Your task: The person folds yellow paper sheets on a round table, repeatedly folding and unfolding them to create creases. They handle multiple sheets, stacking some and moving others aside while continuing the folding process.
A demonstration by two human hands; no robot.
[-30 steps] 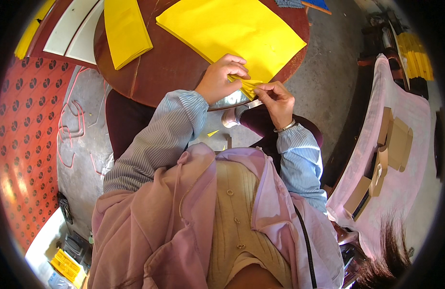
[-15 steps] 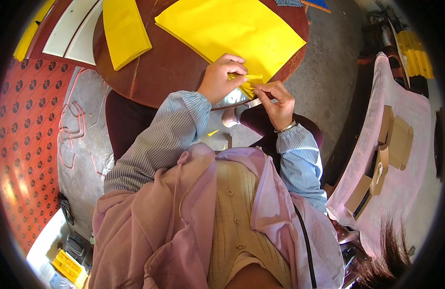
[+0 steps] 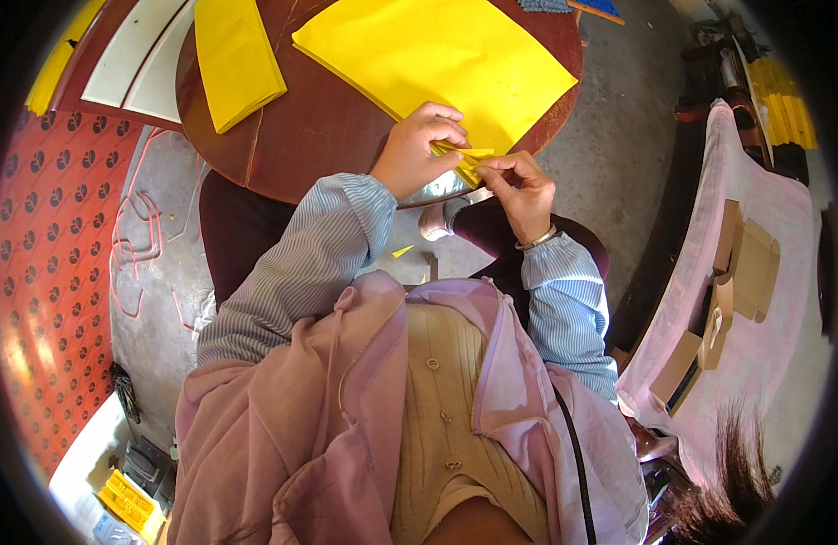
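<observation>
A broad stack of yellow paper [image 3: 437,64] lies on the round brown table [image 3: 315,136], one corner pointing toward me at the near edge. At that corner my left hand [image 3: 417,150] has its fingers curled over the paper, gripping a narrow folded-up part. Close beside it on the right, my right hand [image 3: 521,191] pinches the same turned-up corner between thumb and forefinger. How many sheets are caught in the fold I cannot tell. A narrower yellow paper bundle [image 3: 237,68] rests on the table further left, touched by neither hand.
Under the table's near edge a shoe [image 3: 432,222] and a small yellow scrap [image 3: 402,251] are on the concrete floor. Bent pink tubing [image 3: 133,232] lies at left. On the right, opened cardboard boxes [image 3: 753,268] sit on a pink cloth [image 3: 700,236].
Both hands keep to the same corner with only slight finger shifts. The turned-up paper edge between them looks straighter and flatter now.
</observation>
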